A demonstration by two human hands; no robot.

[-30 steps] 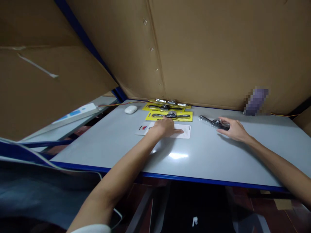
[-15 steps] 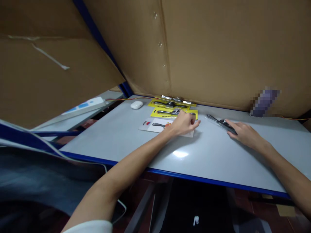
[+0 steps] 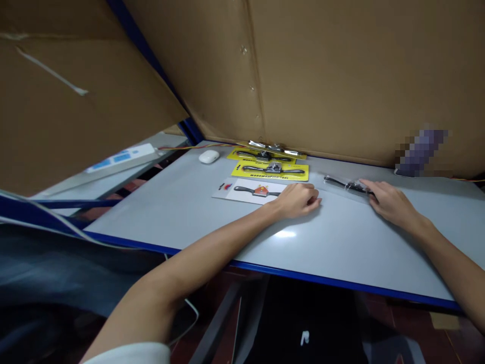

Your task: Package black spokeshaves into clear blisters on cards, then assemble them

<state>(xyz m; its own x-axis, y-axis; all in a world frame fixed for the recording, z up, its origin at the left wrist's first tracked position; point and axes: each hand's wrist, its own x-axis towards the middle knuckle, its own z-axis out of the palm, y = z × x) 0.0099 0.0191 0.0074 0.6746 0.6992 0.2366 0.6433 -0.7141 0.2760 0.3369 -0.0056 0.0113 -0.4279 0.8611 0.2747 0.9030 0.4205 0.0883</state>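
My right hand grips the near end of a dark spokeshave in clear plastic wrapping, at the right of the table. Its far handle points left and away from me. My left hand is closed in a loose fist over the right end of a white card with a dark spokeshave on it. The curled fingers show nothing in them. Just behind lies a yellow-carded spokeshave pack. Another yellow pack is beyond it, and a further spokeshave pack leans by the back panel.
A white earbud case stands at the table's back left. Brown cardboard panels close off the back and left side. A power strip lies on a shelf at left. A blurred purple object is at the back right.
My left hand has moved slightly right and its extended finger has curled in, uncovering more of the white card. My right hand has shifted a little right, still on the wrapped spokeshave.
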